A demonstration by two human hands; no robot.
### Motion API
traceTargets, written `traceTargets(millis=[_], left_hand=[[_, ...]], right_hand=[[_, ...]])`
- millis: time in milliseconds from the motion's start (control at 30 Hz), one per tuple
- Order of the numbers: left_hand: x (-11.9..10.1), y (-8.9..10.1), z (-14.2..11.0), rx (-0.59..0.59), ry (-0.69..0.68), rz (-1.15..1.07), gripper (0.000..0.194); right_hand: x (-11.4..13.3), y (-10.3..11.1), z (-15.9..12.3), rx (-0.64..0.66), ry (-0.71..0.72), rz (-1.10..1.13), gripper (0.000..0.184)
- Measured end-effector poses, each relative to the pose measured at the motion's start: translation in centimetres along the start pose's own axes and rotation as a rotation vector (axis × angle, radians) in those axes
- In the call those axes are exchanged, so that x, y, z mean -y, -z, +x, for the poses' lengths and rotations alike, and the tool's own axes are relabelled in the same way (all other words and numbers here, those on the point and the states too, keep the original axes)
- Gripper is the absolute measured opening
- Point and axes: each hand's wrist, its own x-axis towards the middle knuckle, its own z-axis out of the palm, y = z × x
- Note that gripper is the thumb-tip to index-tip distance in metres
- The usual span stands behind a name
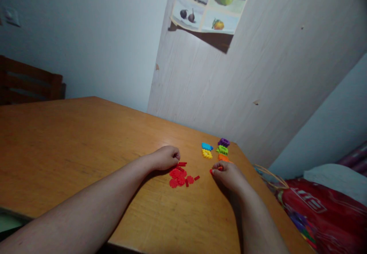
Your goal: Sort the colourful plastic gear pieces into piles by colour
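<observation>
A loose pile of red plastic pieces, some round with notched edges and some short bars, lies on the wooden table. My left hand rests at the back left edge of this pile, fingers curled; whatever they hold, if anything, is hidden. To the right of the pile, my right hand pinches a small red plastic piece between thumb and fingers. Just beyond that hand sits an orange toy piece, partly covered by it. Behind it are a green piece and a purple piece.
Left of those stand a blue piece and a yellow piece. The wooden table meets the wall at its far edge. A red bag lies beyond the right edge, and a wooden chair stands at far left.
</observation>
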Motion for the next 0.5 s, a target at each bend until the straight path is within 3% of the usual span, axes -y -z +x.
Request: traceTargets(millis=[133, 300, 400, 500], left_hand=[[0.0, -0.1, 0.0, -0.01, 0.006, 0.003, 0.019], [-0.2, 0.0, -0.1, -0.02, 0.005, 0.008, 0.018], [-0.4, 0.1, -0.2, -0.01, -0.002, 0.008, 0.018], [-0.5, 0.1, -0.3, 0.005, -0.008, 0.002, 0.018]], right_hand=[[1.1, -0.3, -0.3, 0.078, -0.008, -0.095, 0.014], [1.1, 0.0, -0.2, 0.037, -0.032, -0.13, 0.013], [1.6, -0.1, -0.5, 0.028, 0.023, -0.027, 0.014], [2.9, -0.6, -1.3, 0.177, 0.15, 0.19, 0.019]])
